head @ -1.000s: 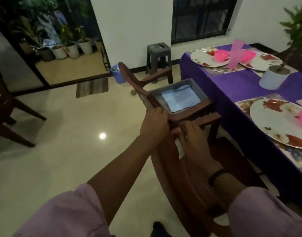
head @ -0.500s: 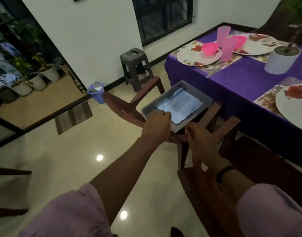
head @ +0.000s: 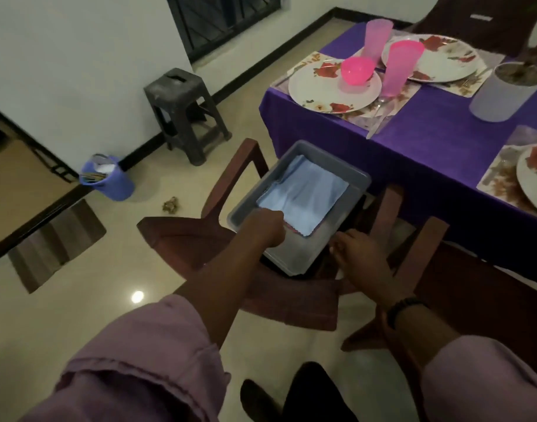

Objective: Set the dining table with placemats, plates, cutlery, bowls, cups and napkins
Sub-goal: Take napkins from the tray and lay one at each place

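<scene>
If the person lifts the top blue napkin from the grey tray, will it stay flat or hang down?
The blue napkin looks like thin cloth, so it will probably droop. It seems light and, lying on a stack, may drag the one beneath. The left hand touches its corner.

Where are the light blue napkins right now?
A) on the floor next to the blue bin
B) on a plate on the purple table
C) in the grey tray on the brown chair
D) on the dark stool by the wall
C: the folded light blue napkins lie inside the grey tray, which sits on the brown chair, and the left hand reaches into the tray at the napkins' near edge.
</scene>
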